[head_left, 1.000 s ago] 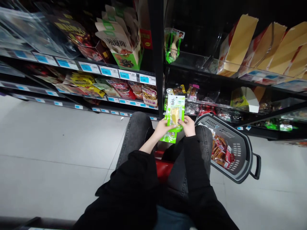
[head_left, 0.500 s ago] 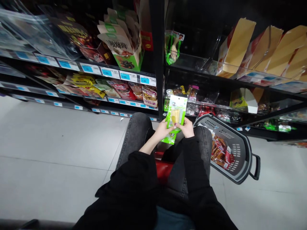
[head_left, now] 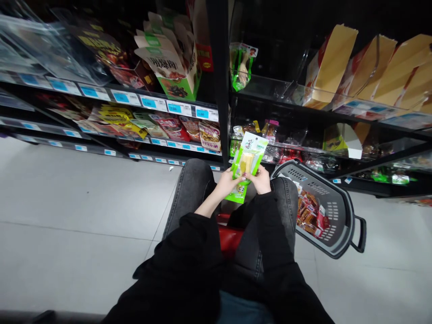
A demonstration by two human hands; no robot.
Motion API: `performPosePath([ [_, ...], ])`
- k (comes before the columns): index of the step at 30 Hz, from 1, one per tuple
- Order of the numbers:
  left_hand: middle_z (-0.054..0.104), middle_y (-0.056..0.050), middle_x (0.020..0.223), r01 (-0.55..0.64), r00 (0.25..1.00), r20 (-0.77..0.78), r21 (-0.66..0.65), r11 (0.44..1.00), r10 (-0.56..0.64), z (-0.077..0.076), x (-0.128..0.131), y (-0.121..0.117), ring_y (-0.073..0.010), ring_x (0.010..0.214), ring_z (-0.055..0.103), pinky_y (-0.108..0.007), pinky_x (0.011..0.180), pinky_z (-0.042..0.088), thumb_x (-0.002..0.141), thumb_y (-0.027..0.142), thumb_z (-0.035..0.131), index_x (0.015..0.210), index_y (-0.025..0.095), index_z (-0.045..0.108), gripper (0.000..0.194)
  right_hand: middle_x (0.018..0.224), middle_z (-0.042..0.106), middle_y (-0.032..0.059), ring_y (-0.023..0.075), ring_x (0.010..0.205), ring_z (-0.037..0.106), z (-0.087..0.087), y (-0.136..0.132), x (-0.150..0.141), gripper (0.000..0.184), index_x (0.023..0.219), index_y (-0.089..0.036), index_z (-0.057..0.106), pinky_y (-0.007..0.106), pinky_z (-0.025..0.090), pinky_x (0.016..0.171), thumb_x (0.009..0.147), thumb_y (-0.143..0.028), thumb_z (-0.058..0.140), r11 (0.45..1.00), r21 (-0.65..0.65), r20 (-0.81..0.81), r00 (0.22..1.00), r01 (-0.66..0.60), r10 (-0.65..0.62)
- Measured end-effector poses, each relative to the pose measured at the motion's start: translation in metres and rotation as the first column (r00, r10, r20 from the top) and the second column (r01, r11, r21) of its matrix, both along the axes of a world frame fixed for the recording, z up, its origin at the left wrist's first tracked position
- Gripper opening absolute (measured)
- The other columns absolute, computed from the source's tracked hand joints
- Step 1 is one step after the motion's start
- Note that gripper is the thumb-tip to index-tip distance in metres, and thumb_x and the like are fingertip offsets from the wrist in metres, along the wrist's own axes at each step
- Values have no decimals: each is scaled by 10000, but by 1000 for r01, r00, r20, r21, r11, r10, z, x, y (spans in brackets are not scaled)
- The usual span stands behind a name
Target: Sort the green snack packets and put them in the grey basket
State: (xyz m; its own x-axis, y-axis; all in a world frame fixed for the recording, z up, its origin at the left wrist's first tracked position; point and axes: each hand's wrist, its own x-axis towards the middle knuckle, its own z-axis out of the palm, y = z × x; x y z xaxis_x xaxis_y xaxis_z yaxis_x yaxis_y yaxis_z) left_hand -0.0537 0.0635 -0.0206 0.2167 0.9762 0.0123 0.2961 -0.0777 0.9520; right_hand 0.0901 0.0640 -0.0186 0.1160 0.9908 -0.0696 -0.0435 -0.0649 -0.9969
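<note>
Between my knees I hold a green-and-white snack packet (head_left: 249,157) with a clear window showing pale yellow food. My left hand (head_left: 227,183) is closed on its lower left side, the thumb across the front. My right hand (head_left: 260,181) grips the right side, its thumb near the other one. A second green piece of packaging (head_left: 238,193) with a panda picture shows below my thumbs; I cannot tell whether it is a separate packet. By my right knee stands a grey shopping basket (head_left: 342,216) holding several red and brown wrapped snacks (head_left: 308,213).
Black store shelves stand ahead. On the left are opened snack cartons (head_left: 175,67), bagged snacks (head_left: 170,126) and price labels (head_left: 150,102). Upper right are tall cardboard boxes (head_left: 332,67) and a hanging green packet (head_left: 242,69). A red seat (head_left: 229,240) is under me; pale floor tiles (head_left: 84,202) lie around.
The packet's top has tilted to the right while both hands keep hold of it. The basket and the shelf goods stay as they were; the view has shifted slightly.
</note>
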Motion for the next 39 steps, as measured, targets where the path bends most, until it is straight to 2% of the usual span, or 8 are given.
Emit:
performPosePath([
  [6, 625, -95, 1078, 47, 991, 126, -49, 998, -41, 0, -1, 1, -257, 1017, 564, -347, 910, 409, 662, 429, 655, 819, 158, 698, 317, 797, 678, 10, 180, 729, 616, -3, 1, 3, 366, 818, -180, 597, 323, 513, 684, 498, -284, 741, 999, -2, -60, 997, 41, -41],
  [12, 645, -93, 1015, -20, 999, 41, -15, 1000, 20, 4, 0, -1, -254, 945, 589, -348, 863, 433, 697, 434, 611, 751, 152, 700, 301, 806, 677, 11, 180, 731, 619, -5, 1, 1, 369, 833, -178, 601, 329, 510, 696, 506, -277, 739, 1000, 20, -81, 996, 22, -21],
  [19, 671, -77, 937, -44, 998, 34, -32, 999, 45, 4, -2, -1, -246, 885, 616, -334, 811, 462, 682, 421, 627, 713, 154, 706, 280, 784, 670, 12, 191, 748, 615, -1, 0, 1, 374, 844, -175, 605, 330, 501, 696, 515, -299, 735, 1000, 19, -55, 998, 5, -4],
  [25, 638, -94, 1048, -21, 996, 86, -30, 999, 23, -4, -3, 0, -254, 927, 607, -349, 817, 476, 712, 461, 594, 829, 139, 713, 362, 756, 675, 6, 179, 703, 614, 3, -1, 1, 381, 835, -177, 599, 316, 502, 672, 504, -296, 743, 1000, 19, -64, 998, -19, 20],
  [30, 587, -92, 1168, 49, 998, 44, 98, 994, -53, -2, -4, -1, -253, 1076, 540, -379, 948, 404, 803, 460, 482, 964, 157, 684, 398, 808, 683, 17, 188, 728, 628, 0, 1, 4, 420, 836, -175, 589, 328, 515, 695, 479, -316, 761, 1000, 9, -102, 995, 15, -14],
  [33, 590, -101, 1169, 29, 999, 25, 119, 992, -32, -1, -4, -2, -252, 1067, 548, -380, 948, 404, 826, 446, 452, 949, 147, 683, 397, 827, 685, 22, 190, 735, 631, -5, 2, 6, 437, 842, -177, 584, 336, 518, 707, 476, -330, 766, 1000, 7, -92, 996, 15, -14],
  [39, 621, -108, 1111, -24, 1000, 16, 83, 996, 22, -2, -4, -2, -248, 976, 598, -358, 889, 447, 798, 431, 500, 854, 128, 697, 366, 843, 688, 31, 192, 747, 635, -9, 2, 5, 427, 842, -176, 585, 345, 518, 725, 482, -315, 769, 1000, 28, -97, 995, -4, 7],
])
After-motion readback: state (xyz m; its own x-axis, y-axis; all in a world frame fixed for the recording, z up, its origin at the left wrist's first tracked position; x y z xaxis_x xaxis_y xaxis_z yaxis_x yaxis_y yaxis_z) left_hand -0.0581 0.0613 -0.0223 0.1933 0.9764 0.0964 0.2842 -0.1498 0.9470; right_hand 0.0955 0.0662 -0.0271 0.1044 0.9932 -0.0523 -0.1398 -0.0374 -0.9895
